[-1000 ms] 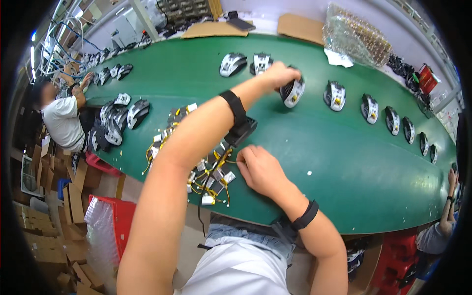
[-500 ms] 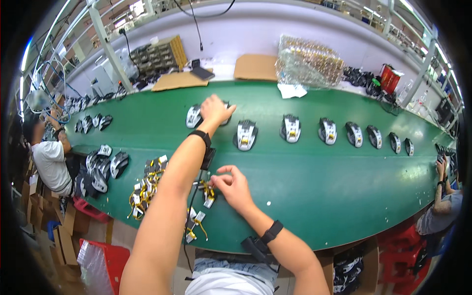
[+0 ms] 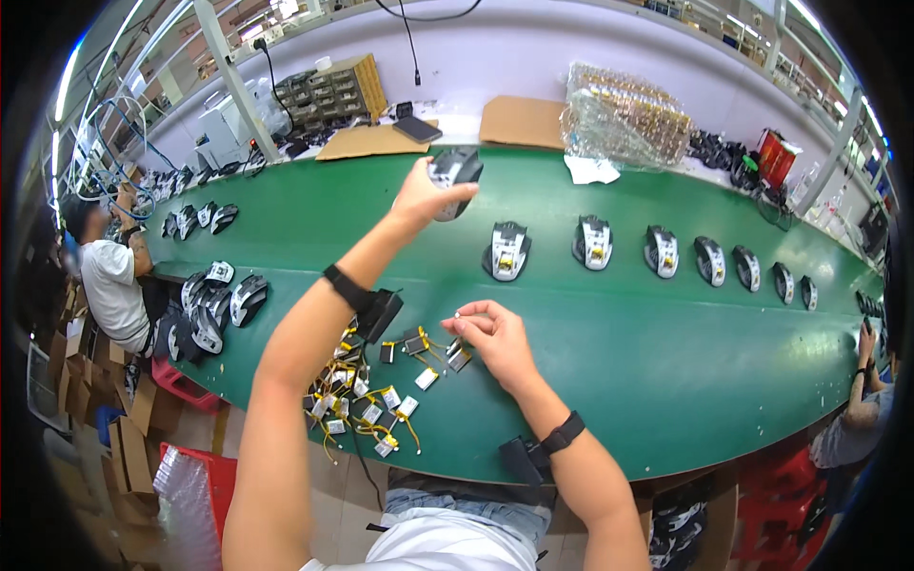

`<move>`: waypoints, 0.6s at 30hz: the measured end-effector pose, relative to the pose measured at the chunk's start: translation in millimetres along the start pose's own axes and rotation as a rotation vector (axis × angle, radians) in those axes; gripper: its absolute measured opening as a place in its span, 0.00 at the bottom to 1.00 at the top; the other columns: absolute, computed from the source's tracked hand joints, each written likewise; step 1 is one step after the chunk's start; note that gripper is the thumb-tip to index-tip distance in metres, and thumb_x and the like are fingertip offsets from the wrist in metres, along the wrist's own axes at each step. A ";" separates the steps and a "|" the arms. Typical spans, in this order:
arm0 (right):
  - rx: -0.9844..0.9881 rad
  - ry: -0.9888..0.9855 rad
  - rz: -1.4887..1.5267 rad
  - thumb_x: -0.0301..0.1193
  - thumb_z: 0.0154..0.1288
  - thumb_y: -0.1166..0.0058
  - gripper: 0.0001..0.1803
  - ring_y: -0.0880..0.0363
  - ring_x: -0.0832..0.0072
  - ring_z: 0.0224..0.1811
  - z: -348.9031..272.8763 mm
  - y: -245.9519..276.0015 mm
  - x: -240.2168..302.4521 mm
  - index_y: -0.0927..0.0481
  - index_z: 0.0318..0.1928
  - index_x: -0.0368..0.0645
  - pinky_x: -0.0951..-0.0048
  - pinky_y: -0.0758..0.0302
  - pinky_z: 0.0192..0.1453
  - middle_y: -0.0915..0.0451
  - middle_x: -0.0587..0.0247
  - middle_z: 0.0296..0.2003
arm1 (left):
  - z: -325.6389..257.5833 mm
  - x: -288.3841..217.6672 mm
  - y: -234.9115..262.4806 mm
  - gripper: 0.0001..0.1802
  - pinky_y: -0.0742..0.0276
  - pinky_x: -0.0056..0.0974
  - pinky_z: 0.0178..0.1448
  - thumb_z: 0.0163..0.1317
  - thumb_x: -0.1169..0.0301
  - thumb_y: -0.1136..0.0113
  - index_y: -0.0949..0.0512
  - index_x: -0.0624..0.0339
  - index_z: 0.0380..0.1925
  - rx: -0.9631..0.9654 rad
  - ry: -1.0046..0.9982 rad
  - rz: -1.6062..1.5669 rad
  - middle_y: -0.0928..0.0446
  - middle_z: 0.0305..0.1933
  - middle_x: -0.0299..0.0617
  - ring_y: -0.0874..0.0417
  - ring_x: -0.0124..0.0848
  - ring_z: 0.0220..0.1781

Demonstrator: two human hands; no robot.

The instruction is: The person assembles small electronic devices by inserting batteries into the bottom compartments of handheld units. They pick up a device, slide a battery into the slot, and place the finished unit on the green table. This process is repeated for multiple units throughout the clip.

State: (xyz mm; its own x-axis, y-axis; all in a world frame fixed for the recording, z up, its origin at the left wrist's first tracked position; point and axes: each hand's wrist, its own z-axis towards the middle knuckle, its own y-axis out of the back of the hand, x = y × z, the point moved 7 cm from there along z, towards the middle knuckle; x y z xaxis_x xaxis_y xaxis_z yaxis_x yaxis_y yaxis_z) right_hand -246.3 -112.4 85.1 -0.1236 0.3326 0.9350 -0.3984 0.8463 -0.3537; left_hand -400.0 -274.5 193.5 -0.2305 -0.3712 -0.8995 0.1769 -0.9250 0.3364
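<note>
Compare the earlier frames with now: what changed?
The left hand lifted a mouse shell off the green belt; half a second ago it was reaching down onto it. The right hand stayed at the small wired parts, fingers pinched.

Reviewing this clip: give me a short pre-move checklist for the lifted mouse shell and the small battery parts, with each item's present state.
1. Left hand grips the mouse shell, lifted off the belt: ok.
2. Right hand pinches a small part at its fingertips: ok; which part, cannot tell.
3. Small batteries with yellow leads lie loose within reach near the belt's front edge: ok.
4. Shell's open side turned toward the person: cannot tell.
5. Next shell rests apart on the green belt, not touching the hands: ok.
</note>
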 end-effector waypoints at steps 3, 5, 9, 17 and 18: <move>0.022 -0.042 -0.012 0.25 0.67 0.41 0.09 0.16 0.74 0.44 -3.7 -6.7 -0.4 0.22 0.44 0.33 0.76 0.21 0.51 0.14 0.54 0.41 | -67.1 -44.4 17.7 0.25 0.21 0.31 0.45 0.57 0.60 0.32 0.25 0.65 0.49 0.142 0.156 -0.403 0.19 0.41 0.39 0.18 0.24 0.39; -0.013 -0.043 0.015 0.27 0.66 0.39 0.09 0.16 0.77 0.40 -5.8 -8.7 0.2 0.20 0.41 0.33 0.78 0.22 0.45 0.14 0.58 0.37 | -102.8 -39.5 33.6 0.22 0.20 0.34 0.45 0.60 0.63 0.36 0.26 0.65 0.50 0.172 0.244 -0.655 0.19 0.42 0.40 0.17 0.25 0.39; -0.023 -0.053 0.007 0.28 0.68 0.40 0.08 0.17 0.79 0.40 -10.3 -11.1 9.6 0.20 0.41 0.35 0.79 0.22 0.45 0.15 0.61 0.36 | -154.3 -33.4 35.4 0.18 0.18 0.37 0.45 0.63 0.67 0.39 0.26 0.64 0.50 0.140 0.273 -0.824 0.19 0.42 0.39 0.16 0.28 0.39; 0.026 0.053 -0.028 0.27 0.67 0.41 0.06 0.22 0.83 0.35 -17.5 -30.5 26.9 0.22 0.38 0.36 0.80 0.25 0.43 0.18 0.67 0.33 | -175.8 8.2 28.9 0.27 0.25 0.46 0.64 0.56 0.76 0.35 0.29 0.64 0.56 0.091 0.153 -0.978 0.22 0.55 0.49 0.19 0.41 0.57; -0.013 0.061 -0.062 0.26 0.66 0.41 0.06 0.23 0.85 0.34 -21.3 -29.5 24.5 0.22 0.37 0.36 0.81 0.26 0.41 0.19 0.67 0.32 | -179.4 3.8 25.4 0.29 0.26 0.49 0.66 0.55 0.77 0.36 0.31 0.64 0.59 0.122 0.108 -0.984 0.25 0.60 0.53 0.22 0.46 0.61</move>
State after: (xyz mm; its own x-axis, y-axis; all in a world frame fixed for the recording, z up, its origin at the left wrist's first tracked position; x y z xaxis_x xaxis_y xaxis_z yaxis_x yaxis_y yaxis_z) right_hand -218.3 -120.4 117.8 -0.0436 0.3037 0.9518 -0.3914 0.8713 -0.2960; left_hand -224.8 -284.7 148.6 -0.1326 0.5691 -0.8115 -0.1475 -0.8210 -0.5516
